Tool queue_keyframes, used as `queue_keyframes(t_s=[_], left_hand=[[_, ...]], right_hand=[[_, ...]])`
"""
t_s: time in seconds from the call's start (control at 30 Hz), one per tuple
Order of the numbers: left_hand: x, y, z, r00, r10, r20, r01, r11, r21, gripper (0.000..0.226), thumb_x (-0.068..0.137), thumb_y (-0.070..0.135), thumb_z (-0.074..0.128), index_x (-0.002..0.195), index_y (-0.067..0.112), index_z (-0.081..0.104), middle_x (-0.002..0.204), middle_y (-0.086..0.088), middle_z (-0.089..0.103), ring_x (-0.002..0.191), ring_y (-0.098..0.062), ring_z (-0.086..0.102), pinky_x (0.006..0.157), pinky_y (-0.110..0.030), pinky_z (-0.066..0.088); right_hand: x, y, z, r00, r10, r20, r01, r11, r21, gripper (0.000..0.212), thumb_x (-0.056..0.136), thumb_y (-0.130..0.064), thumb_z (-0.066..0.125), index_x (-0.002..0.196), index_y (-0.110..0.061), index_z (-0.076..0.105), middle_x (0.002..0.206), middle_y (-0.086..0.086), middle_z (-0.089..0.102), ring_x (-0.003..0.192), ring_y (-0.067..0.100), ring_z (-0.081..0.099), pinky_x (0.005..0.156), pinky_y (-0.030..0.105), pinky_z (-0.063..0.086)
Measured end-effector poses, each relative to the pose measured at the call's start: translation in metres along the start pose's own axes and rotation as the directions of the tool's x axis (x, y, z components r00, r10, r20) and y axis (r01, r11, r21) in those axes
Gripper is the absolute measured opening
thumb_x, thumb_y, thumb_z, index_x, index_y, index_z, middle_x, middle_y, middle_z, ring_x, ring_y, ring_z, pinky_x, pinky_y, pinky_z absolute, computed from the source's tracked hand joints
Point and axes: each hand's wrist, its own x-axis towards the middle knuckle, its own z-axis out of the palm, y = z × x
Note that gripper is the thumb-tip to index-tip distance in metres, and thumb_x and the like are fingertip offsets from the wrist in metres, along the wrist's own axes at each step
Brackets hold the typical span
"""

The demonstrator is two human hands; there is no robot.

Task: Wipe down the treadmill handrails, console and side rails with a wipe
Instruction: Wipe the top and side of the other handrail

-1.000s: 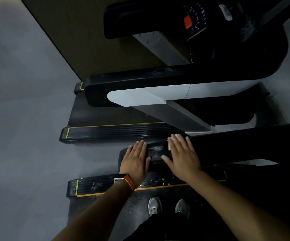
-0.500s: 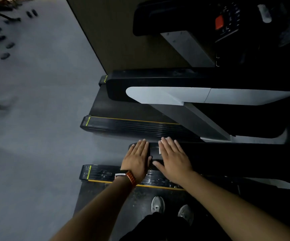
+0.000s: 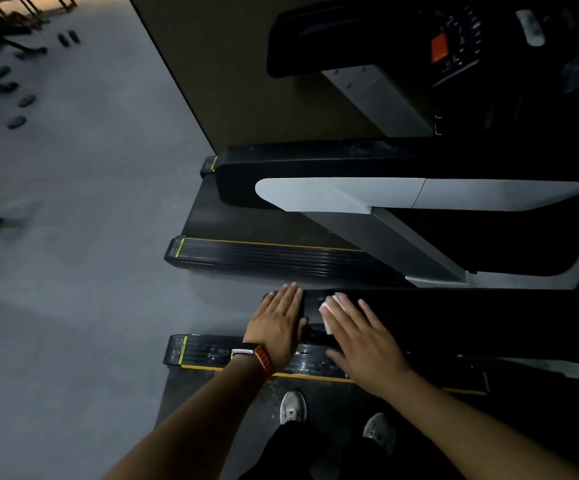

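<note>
Palm down and fingers straight, the right hand presses a white wipe onto the top of a black treadmill handrail, gripping nothing; only the wipe's edge shows beside the forefinger; the left hand lies just beside it, flat and unclenched on the handrail's rounded end, an orange-strapped watch on its wrist; below them runs the yellow-edged side rail, scuffed with pale marks; a person's grey shoes stand on the belt; beyond, a neighbouring treadmill sits parallel, its console bearing a red button; grey floor spreads to the left.
</note>
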Motion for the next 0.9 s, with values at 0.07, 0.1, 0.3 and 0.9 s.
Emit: queue_keyframes(t_s=[0.07, 0.1, 0.3, 0.9], left_hand=[[0.0, -0.007, 0.0, 1.0, 0.027, -0.004, -0.027, 1.0, -0.006, 0.077, 0.098, 0.055, -0.004, 0.164, 0.017, 0.006, 0.172, -0.004, 0.006, 0.158, -0.016, 0.001, 0.129, -0.035, -0.001], [-0.001, -0.01, 0.0, 0.999, 0.043, -0.009, -0.043, 0.999, -0.011, 0.076, 0.099, 0.055, -0.003, 0.164, 0.016, 0.007, 0.172, -0.004, 0.007, 0.158, -0.016, 0.001, 0.129, -0.034, -0.001], [-0.003, -0.036, 0.004, 0.99, 0.132, -0.047, -0.133, 0.991, -0.025, 0.073, 0.102, 0.053, 0.002, 0.163, 0.014, 0.012, 0.171, -0.005, 0.01, 0.158, -0.017, 0.004, 0.127, -0.033, -0.003], [0.006, -0.084, 0.017, 0.943, 0.32, -0.086, -0.329, 0.937, -0.119, 0.069, 0.107, 0.051, 0.012, 0.164, 0.013, 0.014, 0.17, -0.008, 0.016, 0.158, -0.02, 0.012, 0.129, -0.039, 0.01]], right_hand=[[-0.013, 0.006, 0.0, 1.0, 0.026, -0.01, -0.026, 0.999, -0.027, 0.084, 0.098, -0.057, 0.036, 0.165, -0.01, 0.023, 0.174, 0.01, 0.013, 0.161, 0.029, 0.009, 0.126, 0.053, 0.019], [-0.015, 0.002, 0.0, 0.998, 0.059, -0.013, -0.059, 0.998, -0.034, 0.084, 0.098, -0.057, 0.036, 0.165, -0.008, 0.023, 0.174, 0.012, 0.011, 0.162, 0.03, 0.008, 0.126, 0.053, 0.019], [0.021, -0.048, 0.005, 0.998, 0.063, 0.014, -0.063, 0.998, -0.012, 0.095, 0.092, -0.056, 0.061, 0.165, -0.008, 0.023, 0.174, 0.013, 0.013, 0.161, 0.033, 0.008, 0.126, 0.053, 0.016], [0.034, -0.061, 0.0, 0.903, 0.417, -0.104, -0.405, 0.907, 0.113, 0.077, 0.097, -0.053, 0.056, 0.16, -0.011, 0.04, 0.169, 0.009, 0.032, 0.159, 0.027, 0.022, 0.124, 0.056, 0.027]])
